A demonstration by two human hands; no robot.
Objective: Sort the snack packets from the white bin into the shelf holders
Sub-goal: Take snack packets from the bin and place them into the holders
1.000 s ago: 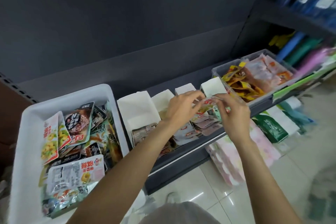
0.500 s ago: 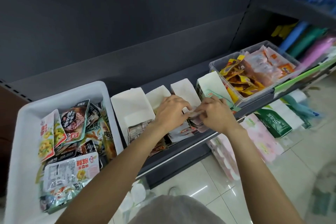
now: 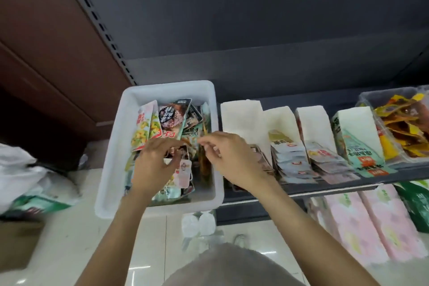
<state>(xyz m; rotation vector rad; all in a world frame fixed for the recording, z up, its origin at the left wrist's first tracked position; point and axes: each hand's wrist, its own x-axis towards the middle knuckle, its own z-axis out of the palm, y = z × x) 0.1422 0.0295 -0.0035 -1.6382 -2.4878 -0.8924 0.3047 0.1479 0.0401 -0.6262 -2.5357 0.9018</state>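
The white bin [image 3: 111,160] stands left of the shelf holders and is full of mixed snack packets [image 3: 170,118]. My left hand [image 3: 152,166] is down inside the bin, its fingers curled round the top of a dark packet [image 3: 179,153]. My right hand [image 3: 231,158] hovers over the bin's right rim, and its fingertips meet at the edge of a brownish packet [image 3: 204,162]; blur hides whether they pinch it. On the dark shelf, several white paper holders [image 3: 241,116] stand in a row with packets stacked in front of them [image 3: 292,165].
A clear tub [image 3: 366,100] of yellow and orange packets sits at the shelf's right end. Pink packs [image 3: 371,223] and a green pack [image 3: 415,204] lie under the shelf. White bags [image 3: 23,169] and a cardboard box [image 3: 16,239] are on the floor at left.
Both hands have left the shelf holders and moved left to the white bin. The view has swung left with them. The packet they were handling stays at the holders.
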